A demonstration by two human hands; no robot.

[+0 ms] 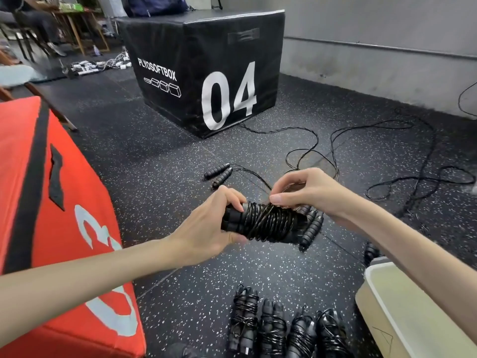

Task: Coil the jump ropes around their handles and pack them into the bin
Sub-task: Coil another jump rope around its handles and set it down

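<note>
Holding a pair of foam handles bundled together in the left hand, fingers curled round one end, with the black rope wound tight about their middle. Pinching the last turn of rope between thumb and fingertips of the right hand, right at the top of the coil.

Risking, in all likelihood, a sprung coil: slack at the pinch before the end is tucked, and the springy turns could loosen and slide off the handle ends. Could also snag on the loose ropes sprawled on the floor just beyond.

Working above a dark speckled rubber floor. Four finished bundles lying in a row near the bottom edge, beside a pale bin at lower right. More uncoiled handles lying further off. Red soft box at left, black plyo box marked 04 ahead, grey wall behind.
</note>
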